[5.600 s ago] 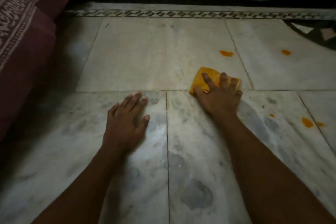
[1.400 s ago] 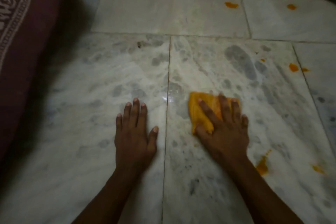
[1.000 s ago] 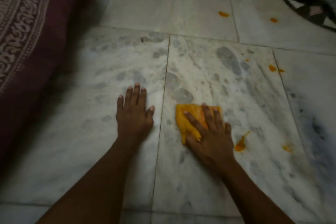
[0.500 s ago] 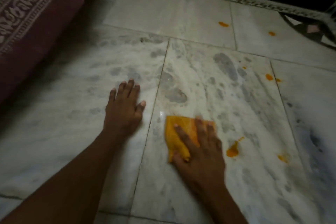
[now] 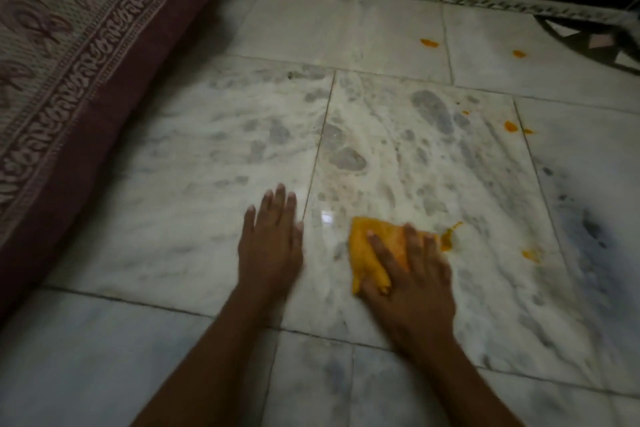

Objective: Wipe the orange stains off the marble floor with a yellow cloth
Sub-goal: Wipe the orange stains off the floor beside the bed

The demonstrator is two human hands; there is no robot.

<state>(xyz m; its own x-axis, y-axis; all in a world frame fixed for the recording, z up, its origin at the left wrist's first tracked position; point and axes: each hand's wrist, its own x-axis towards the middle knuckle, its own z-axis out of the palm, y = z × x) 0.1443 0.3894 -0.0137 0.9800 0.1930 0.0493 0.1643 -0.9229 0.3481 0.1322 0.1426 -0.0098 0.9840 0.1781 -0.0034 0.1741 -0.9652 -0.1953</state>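
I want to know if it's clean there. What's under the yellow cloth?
Marble floor. The yellow cloth, pressed flat by the right hand, hides any stain beneath; one orange stain shows at its right edge.

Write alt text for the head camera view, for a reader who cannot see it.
A person's right hand presses a yellow cloth flat on a grey-veined marble floor, right beside an orange stain. The left hand rests flat, fingers spread. More orange spots lie farther off; a maroon patterned bedspread fills the left.
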